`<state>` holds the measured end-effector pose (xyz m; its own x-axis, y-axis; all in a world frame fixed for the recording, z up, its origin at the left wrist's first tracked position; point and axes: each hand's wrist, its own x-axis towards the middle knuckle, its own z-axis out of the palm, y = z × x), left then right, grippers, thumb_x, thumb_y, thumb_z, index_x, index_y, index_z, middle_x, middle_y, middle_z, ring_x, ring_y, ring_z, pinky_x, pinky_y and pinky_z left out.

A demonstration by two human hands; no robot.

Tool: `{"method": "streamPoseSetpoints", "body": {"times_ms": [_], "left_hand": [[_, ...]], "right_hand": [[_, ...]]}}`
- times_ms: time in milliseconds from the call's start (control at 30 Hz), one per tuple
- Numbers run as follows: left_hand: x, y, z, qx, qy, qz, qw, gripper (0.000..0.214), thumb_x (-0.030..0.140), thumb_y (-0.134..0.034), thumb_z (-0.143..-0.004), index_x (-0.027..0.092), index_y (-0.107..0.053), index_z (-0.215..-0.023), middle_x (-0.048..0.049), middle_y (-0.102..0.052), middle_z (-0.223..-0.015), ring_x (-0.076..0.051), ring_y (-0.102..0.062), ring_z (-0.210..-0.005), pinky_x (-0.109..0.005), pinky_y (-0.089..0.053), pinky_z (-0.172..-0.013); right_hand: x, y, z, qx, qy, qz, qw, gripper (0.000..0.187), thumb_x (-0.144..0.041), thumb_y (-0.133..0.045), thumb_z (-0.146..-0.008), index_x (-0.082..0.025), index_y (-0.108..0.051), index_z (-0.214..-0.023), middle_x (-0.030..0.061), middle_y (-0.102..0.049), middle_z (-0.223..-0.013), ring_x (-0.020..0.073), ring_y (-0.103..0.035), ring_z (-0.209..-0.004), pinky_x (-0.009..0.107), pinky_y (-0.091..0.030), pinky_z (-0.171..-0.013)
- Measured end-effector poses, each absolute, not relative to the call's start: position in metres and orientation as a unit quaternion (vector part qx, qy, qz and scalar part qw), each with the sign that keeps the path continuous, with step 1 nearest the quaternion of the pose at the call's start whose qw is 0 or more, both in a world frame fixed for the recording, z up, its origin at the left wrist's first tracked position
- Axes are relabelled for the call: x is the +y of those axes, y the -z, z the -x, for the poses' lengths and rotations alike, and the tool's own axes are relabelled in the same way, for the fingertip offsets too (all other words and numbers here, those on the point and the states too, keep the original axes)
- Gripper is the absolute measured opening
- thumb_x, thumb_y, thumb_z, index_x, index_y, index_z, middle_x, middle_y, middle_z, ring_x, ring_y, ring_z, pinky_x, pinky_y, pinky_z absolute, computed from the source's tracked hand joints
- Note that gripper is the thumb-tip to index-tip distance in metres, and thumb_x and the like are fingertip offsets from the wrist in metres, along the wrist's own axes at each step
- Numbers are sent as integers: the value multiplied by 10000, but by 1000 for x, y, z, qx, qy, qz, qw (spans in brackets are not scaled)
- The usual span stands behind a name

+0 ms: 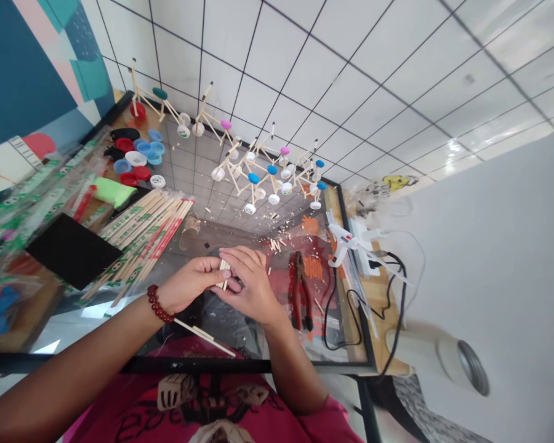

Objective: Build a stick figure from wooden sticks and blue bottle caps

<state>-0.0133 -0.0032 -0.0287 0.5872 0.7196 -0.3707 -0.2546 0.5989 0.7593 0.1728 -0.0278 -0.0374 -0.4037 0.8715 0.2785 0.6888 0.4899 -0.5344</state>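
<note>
Both my hands meet over the glass tabletop around a small bundle of short wooden sticks (224, 274). My left hand (191, 284) pinches the bundle, its thumb lying across the sticks. My right hand (249, 283) cups the bundle from the other side, fingers curled over the far end and partly hiding it. Below my left wrist, longer loose sticks (207, 337) lie on the glass. Right of my right hand are red-handled pliers (299, 292), with cut stick pieces (276, 245) and crumbs beyond them.
Several little bicycle-like stick models with bottle-cap wheels (272, 178) stand along the back. Coloured caps (136, 159), wrapped chopsticks (143, 234) and a black sheet (74, 251) lie left. A white glue gun (344, 240), its cable and a power strip (364, 249) occupy the right edge.
</note>
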Motion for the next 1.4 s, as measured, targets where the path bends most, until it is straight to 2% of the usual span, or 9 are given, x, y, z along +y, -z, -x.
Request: {"method": "streamPoseSetpoints", "body": {"times_ms": [167,333,433,533,633,767,933,1167,1400], "left_hand": [[-3,29,15,339,-305,-299,838,333,467,-951,-781,150,-861,-830,-139,-837,-828,-230,-795,-791,-307,-624,-817],[-2,26,17,360,-313,-347,808,222,342,-947,-778,137,-861,-781,-110,-827,-782,-239,-780,-782,-306,-605,-793],[-2,26,17,377,-323,-340,799,202,308,-947,-768,128,-856,-782,-106,-815,-753,-239,-773,-760,-297,-599,-735],[-2,27,17,386,-330,-300,808,253,349,-977,-742,146,-859,-835,-106,-811,-742,-236,-786,-763,-278,-595,-690],[-1,30,17,382,-329,-295,812,308,391,-999,-723,155,-860,-865,-106,-817,-761,-228,-791,-765,-276,-595,-706],[0,31,17,376,-324,-305,813,285,375,-996,-727,157,-863,-854,-109,-825,-781,-215,-777,-754,-276,-582,-718],[-1,32,17,368,-322,-320,811,210,322,-957,-778,151,-864,-857,-116,-828,-791,-217,-768,-747,-276,-560,-691],[0,29,17,398,-365,-232,809,278,263,-1012,-709,137,-846,-893,-101,-815,-759,-249,-808,-768,-291,-619,-666],[1,28,17,412,-387,-184,804,286,214,-1028,-686,117,-819,-855,-106,-826,-820,-247,-821,-802,-292,-643,-710]], "right_hand": [[-28,35,-174,-809,-174,486,279,581,-401,-794,-926,-351,-654,-1487,73,-761,-1423,313,-660,-1350,531,-450,-1183],[-28,36,-174,-815,-182,478,271,538,-390,-771,-950,-287,-677,-1470,97,-753,-1436,301,-649,-1373,509,-450,-1192],[-29,39,-175,-819,-187,468,275,681,-431,-818,-948,-276,-593,-1572,117,-717,-1491,301,-627,-1405,504,-447,-1215],[-28,41,-178,-813,-193,464,294,865,-494,-858,-926,-301,-466,-1673,123,-688,-1529,308,-616,-1422,507,-462,-1216],[-27,42,-180,-811,-196,473,282,775,-465,-816,-968,-350,-489,-1662,100,-716,-1492,321,-629,-1413,525,-475,-1208],[-26,42,-181,-818,-193,472,267,673,-450,-784,-1004,-356,-554,-1629,97,-744,-1447,318,-644,-1395,520,-493,-1191],[-26,42,-181,-815,-187,473,279,741,-447,-845,-959,-388,-541,-1633,76,-771,-1396,312,-665,-1352,521,-502,-1183],[-29,42,-179,-808,-177,483,288,881,-480,-825,-963,-346,-396,-1721,125,-691,-1518,331,-653,-1387,526,-502,-1190],[-27,43,-181,-811,-155,489,282,688,-492,-792,-991,-377,-551,-1625,87,-708,-1508,328,-653,-1377,543,-498,-1191]]}}
